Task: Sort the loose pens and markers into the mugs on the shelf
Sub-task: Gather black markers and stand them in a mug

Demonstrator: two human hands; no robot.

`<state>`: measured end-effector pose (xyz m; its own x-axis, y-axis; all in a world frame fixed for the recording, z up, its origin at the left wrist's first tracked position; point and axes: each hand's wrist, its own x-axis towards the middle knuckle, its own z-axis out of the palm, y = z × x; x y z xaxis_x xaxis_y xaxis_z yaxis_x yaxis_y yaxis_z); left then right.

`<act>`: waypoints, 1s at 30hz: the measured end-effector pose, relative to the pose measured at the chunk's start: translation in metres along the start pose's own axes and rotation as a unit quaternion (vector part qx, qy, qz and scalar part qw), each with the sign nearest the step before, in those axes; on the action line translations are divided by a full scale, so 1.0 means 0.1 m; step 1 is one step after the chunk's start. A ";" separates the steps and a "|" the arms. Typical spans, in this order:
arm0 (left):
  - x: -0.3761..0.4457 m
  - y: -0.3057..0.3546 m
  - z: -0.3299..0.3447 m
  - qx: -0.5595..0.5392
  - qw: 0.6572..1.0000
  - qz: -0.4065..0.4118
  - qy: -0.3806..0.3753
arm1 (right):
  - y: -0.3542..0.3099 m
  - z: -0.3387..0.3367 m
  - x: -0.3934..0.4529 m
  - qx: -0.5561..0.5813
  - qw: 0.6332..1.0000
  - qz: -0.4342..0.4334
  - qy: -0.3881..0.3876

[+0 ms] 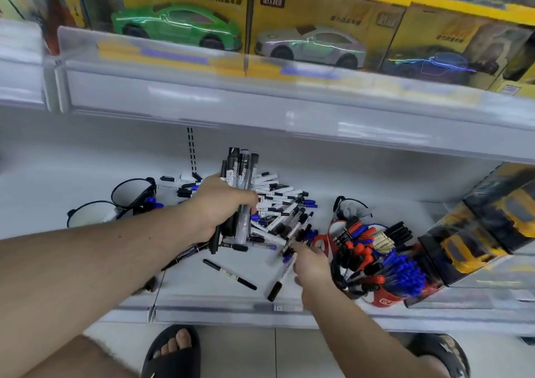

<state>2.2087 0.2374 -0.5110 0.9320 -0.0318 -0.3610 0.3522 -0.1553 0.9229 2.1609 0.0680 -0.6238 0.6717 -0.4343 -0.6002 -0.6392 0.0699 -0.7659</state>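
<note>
The left hand (223, 204) is gripping a bundle of black-capped whiteboard markers (241, 181) upright; the right hand (311, 264) is pinching a black-capped white marker (282, 279) above the white shelf (202, 288).

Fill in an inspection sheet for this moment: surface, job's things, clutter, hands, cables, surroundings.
Surface: white shelf, mostly bare at left.
Job's things: pile of markers at centre; two dark mugs at left; red mug at right, full of pens.
Clutter: one loose marker near the front edge.
Hands: left hand grips a bundle of markers; right hand picks at the pile.
Cables: nothing seen.
Surroundings: boxed toy cars on the shelf above.
</note>
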 end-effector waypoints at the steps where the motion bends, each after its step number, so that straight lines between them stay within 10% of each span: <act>1: 0.01 -0.01 0.00 0.019 1.000 -0.002 0.003 | 0.11 -0.03 0.15 -0.063 0.997 -0.022 0.024; 7: 0.07 -0.13 0.04 0.075 0.996 -0.010 -0.037 | 0.35 0.09 0.69 -0.361 0.930 -0.070 0.022; 30: 0.16 -0.19 -0.13 0.066 0.997 -0.038 0.003 | 0.25 0.52 1.27 -0.356 0.925 0.022 0.129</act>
<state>2.2178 0.2526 -0.5330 0.9037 -0.0101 -0.4281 0.4076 -0.2860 0.8672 2.2499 0.0612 -0.7311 0.5866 -0.6516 -0.4810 -0.8099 -0.4770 -0.3414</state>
